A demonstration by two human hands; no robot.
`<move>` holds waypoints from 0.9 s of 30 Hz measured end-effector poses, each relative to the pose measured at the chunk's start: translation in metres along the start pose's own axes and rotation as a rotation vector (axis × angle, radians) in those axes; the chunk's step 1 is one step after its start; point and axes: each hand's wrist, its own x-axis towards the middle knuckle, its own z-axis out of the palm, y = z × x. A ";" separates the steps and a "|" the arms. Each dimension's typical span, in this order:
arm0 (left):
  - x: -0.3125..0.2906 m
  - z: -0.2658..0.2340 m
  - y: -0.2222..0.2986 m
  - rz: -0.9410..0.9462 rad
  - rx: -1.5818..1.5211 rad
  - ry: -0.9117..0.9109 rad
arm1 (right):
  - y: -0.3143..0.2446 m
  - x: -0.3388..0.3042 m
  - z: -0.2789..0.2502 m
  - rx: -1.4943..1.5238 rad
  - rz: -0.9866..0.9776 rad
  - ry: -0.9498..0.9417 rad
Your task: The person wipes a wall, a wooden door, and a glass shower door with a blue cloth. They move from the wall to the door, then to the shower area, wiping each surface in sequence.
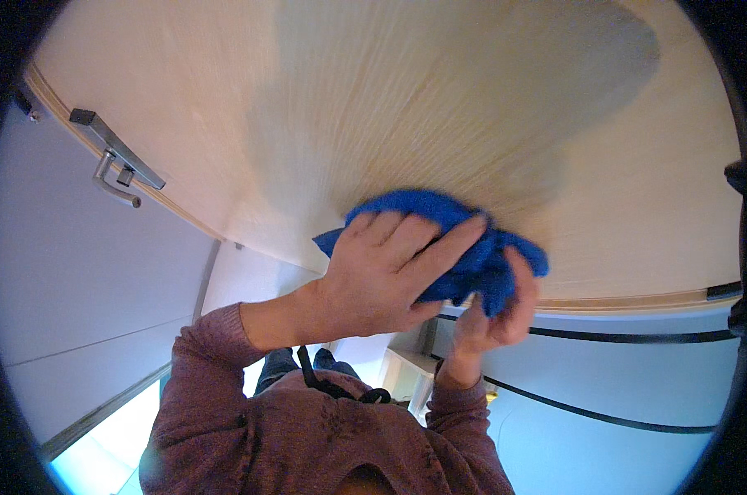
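Note:
A bunched blue cloth point(411, 200) lies against a pale wood panel point(439, 99) in front of me. My left hand point(382, 268) is laid over the cloth, its fingers bent round the folds and pressing them to the wood. At the cloth's right end, my right hand point(509, 309) pinches a gathered fold between thumb and fingers. The layers under my left palm are hidden. Shadow falls across the wood above the cloth.
A metal lever handle point(119, 157) on a long plate sits at the panel's left edge. Beside it stands a grey-white door-like surface point(101, 256). Dark strips point(621, 336) cross the pale surface at lower right. A small light wooden box-like piece point(406, 371) is below my hands.

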 end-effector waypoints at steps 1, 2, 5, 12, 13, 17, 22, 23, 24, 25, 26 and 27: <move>-0.014 0.005 -0.003 -0.034 0.000 -0.100 | 0.007 -0.010 0.002 -0.041 -0.023 -0.032; -0.029 0.012 -0.007 -0.066 0.012 -0.208 | 0.014 -0.024 0.004 -0.081 0.021 -0.086; -0.068 0.030 -0.027 -0.110 0.062 -0.384 | 0.038 -0.064 0.013 -0.151 0.103 -0.295; -0.093 0.044 -0.047 -0.173 0.011 -0.391 | 0.064 -0.103 0.021 0.342 0.773 -0.344; -0.087 0.043 -0.045 -0.146 0.018 -0.307 | 0.060 -0.097 0.016 0.478 0.942 -0.302; -0.034 0.031 -0.028 0.024 0.054 0.031 | 0.045 -0.045 -0.013 0.562 0.708 0.072; 0.047 0.024 0.005 0.253 0.017 0.401 | 0.035 0.025 -0.045 0.493 0.301 0.521; 0.056 0.028 0.011 0.258 0.031 0.445 | 0.037 0.032 -0.045 0.435 0.202 0.558; 0.058 0.028 0.014 0.223 0.071 0.409 | 0.040 0.033 -0.045 0.289 0.140 0.502; 0.058 0.032 0.015 0.248 0.095 0.403 | 0.045 0.030 -0.043 0.144 0.081 0.446; 0.050 0.033 0.015 0.235 0.145 0.318 | 0.051 0.025 -0.041 0.000 0.022 0.388; 0.039 0.037 0.014 0.202 0.190 0.224 | 0.056 0.012 -0.038 -0.055 0.025 0.332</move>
